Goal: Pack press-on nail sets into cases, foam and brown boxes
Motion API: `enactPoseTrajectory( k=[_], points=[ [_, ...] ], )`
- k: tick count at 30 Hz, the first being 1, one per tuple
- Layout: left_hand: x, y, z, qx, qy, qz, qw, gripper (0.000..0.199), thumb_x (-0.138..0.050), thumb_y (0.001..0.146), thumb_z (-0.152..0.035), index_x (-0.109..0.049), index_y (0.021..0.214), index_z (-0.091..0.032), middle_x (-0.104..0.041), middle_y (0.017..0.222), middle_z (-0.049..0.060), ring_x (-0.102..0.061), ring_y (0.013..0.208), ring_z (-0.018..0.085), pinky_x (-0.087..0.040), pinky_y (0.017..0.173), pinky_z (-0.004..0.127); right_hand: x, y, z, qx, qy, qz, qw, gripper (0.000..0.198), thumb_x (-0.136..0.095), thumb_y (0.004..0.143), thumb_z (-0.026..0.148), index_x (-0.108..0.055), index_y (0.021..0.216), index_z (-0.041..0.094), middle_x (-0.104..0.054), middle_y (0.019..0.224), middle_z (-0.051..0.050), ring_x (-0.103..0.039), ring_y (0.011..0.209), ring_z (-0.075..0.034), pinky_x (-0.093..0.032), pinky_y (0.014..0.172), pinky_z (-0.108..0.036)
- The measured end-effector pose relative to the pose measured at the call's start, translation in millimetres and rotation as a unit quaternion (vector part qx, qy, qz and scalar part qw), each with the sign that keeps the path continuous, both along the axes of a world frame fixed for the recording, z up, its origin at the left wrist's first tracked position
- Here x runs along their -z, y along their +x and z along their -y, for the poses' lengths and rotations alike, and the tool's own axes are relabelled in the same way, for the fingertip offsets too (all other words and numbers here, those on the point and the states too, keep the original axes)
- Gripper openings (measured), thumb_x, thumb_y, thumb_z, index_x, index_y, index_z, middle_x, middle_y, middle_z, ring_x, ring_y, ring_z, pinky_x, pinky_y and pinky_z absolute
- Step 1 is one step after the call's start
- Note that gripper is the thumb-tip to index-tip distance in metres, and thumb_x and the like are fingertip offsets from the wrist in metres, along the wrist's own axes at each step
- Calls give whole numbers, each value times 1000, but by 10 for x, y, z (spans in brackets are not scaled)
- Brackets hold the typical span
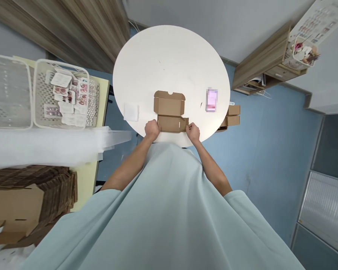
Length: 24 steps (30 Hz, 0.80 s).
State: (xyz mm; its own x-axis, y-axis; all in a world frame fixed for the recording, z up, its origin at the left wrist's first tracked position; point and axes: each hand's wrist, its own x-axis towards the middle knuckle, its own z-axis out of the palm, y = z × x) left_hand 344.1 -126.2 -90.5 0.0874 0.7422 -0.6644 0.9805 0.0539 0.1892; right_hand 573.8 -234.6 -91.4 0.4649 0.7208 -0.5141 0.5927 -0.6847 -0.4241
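Observation:
A brown cardboard mailer box (169,104), partly folded, lies near the front edge of the round white table (169,48). Its lid panel points away from me with a small notch in the far edge. My left hand (152,129) is closed at the near left corner of the box, its fingertips partly hidden. At the near right corner, my right hand (193,132) pinches the side flap, which stands up at an angle. Left of the box sits a white square packet (131,112). A pink-screened, pixelated object (212,100) rests at the table's right.
To my left, a white basket (87,73) holds packs of press-on nails, beside a clear bin (9,60). White wrapping sheet (45,147) and stacked flat cardboard (56,195) lie nearer. Brown boxes (233,110) stand right of the table, below a wooden cabinet (263,56).

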Motion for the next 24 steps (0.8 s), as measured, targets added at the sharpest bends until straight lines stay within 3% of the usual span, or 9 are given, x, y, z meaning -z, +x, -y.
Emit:
enactPoseTrajectory(
  k=[5, 9, 12, 15, 18, 24],
  points=[
    [7, 2, -2, -15, 0, 13, 1000, 28, -60, 102, -22, -74, 125, -13, -77, 128, 24, -72, 121, 41, -58, 97, 46, -107, -207, -160, -61, 12, -35, 997, 9, -58, 109, 32, -60, 103, 27, -82, 99, -4, -78, 100, -25, -53, 88, -33],
    [17, -5, 7, -23, -1, 16, 1000, 27, -59, 101, -22, -74, 122, -14, -77, 127, 24, -72, 118, 40, -57, 94, 45, -83, -318, -305, -82, 15, -43, 996, 19, -67, 109, 43, -65, 105, 25, -84, 110, -8, -80, 109, -26, -55, 96, -33],
    [26, -8, 9, -25, -1, 20, 999, 27, -59, 101, -22, -74, 122, -14, -76, 127, 25, -72, 118, 41, -57, 95, 47, -46, -293, -387, -69, 10, -26, 997, 17, -68, 110, 39, -69, 114, 23, -85, 115, -9, -79, 112, -25, -55, 97, -32],
    [22, -3, 8, -22, 0, 17, 1000, 28, -58, 101, -22, -73, 123, -13, -76, 128, 26, -72, 119, 42, -56, 97, 48, -15, -254, -438, -94, -28, 4, 995, 14, -65, 110, 33, -73, 103, 23, -84, 105, -9, -78, 107, -25, -55, 91, -31],
    [6, 4, 8, -17, -5, 9, 1000, 28, -58, 101, -23, -73, 123, -14, -77, 127, 25, -72, 119, 42, -57, 96, 48, -3, -269, -477, -131, -72, 40, 988, 26, -56, 111, 29, -72, 91, 23, -80, 96, -11, -75, 96, -26, -52, 81, -32],
    [27, -1, 10, -3, 3, -2, 1000, 29, -56, 102, -24, -73, 123, -15, -77, 125, 23, -73, 119, 41, -56, 94, 47, -35, -385, -573, -160, -123, 97, 975, 21, -51, 107, 18, -72, 103, 18, -78, 103, -16, -72, 95, -28, -48, 75, -32]
  ],
)
